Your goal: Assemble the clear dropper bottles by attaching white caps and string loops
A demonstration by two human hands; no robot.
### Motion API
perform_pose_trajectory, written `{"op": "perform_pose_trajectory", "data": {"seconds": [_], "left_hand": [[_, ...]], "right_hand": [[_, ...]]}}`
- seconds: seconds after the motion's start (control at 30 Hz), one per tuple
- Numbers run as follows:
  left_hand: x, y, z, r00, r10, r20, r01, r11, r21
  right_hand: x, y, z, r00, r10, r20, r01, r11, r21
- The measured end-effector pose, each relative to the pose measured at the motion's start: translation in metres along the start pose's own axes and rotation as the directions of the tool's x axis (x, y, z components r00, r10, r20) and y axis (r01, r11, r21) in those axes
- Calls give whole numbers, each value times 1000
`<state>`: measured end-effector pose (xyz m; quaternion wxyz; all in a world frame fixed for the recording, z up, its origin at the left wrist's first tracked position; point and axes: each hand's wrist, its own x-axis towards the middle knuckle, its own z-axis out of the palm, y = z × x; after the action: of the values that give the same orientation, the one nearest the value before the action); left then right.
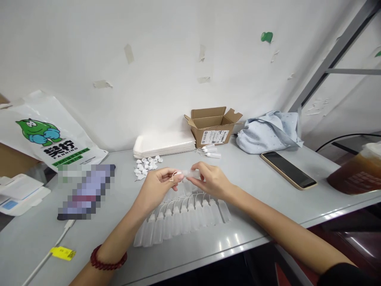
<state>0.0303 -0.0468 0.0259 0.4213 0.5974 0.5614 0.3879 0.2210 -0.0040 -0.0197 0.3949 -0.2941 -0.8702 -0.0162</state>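
Between my hands, a small translucent plastic bottle (193,173) lies sideways above the table. My right hand (212,179) pinches its body between thumb and fingers. At the other end, my left hand (159,183) is closed on a white cap (177,173) with a thin looped strap; my fingers partly cover it. Below my hands, several similar bottles (181,218) lie side by side in a row, with looped straps at their necks. More bottles behind that row are partly hidden by my hands. A pile of loose white caps (145,167) sits beyond my left hand.
A stack of white trays (163,145) and an open cardboard box (214,133) stand against the wall. Several strapped bottles (210,151) lie before the box. Rightward are a blue cloth bag (264,135), a phone (287,170) and a drink cup (357,172); a white cable (44,258) runs left.
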Motion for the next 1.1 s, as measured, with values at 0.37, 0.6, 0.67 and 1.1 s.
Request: {"op": "perform_pose_trajectory", "data": {"seconds": [0.37,0.6,0.67,1.1], "left_hand": [[-2,1,-2,996,-35,83,41,997,-71],[-3,2,-3,997,35,68,-36,999,17],[-3,4,-5,996,70,60,-73,996,56],[-1,3,-9,992,80,101,-85,995,51]], "right_hand": [[1,-12,-5,983,-154,-97,139,980,-145],[-3,-15,-1,994,-52,-101,53,999,6],[-3,-16,-1,996,6,-90,0,998,65],[-2,-17,-3,995,103,8,-103,979,178]]}}
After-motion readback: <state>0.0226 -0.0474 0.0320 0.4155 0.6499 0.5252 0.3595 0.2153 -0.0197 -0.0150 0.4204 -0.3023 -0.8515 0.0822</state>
